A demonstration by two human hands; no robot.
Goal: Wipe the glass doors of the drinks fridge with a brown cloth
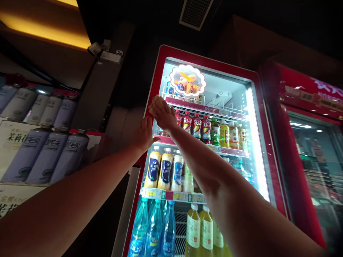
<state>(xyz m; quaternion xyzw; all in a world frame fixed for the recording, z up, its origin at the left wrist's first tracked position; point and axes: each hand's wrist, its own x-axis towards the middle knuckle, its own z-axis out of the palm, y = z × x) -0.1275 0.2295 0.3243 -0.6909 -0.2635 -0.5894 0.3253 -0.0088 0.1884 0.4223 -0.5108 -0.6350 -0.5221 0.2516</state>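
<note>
A red-framed drinks fridge (206, 60) stands lit before me, its shelves stocked with bottles. My right hand (164, 116) reaches up to the left side of its frame, fingers laid over a tan cloth (155, 101) pressed against the red edge. Just below and to the left, my left hand (146, 134) grips the same left edge of the fridge door, fingers bent around the side and thumb toward the front. Red-labelled bottles (196, 125) show right of my right hand. Yellow bottles with dark blue labels (165, 167) stand below my hands.
A second red fridge (302, 92) stands at the right. Grey-lilac canisters (53, 150) line a shelf display at the left. Blue bottles (154, 228) and pale green-labelled bottles (199, 226) fill the lower shelf. A vent (195, 12) is in the dark ceiling.
</note>
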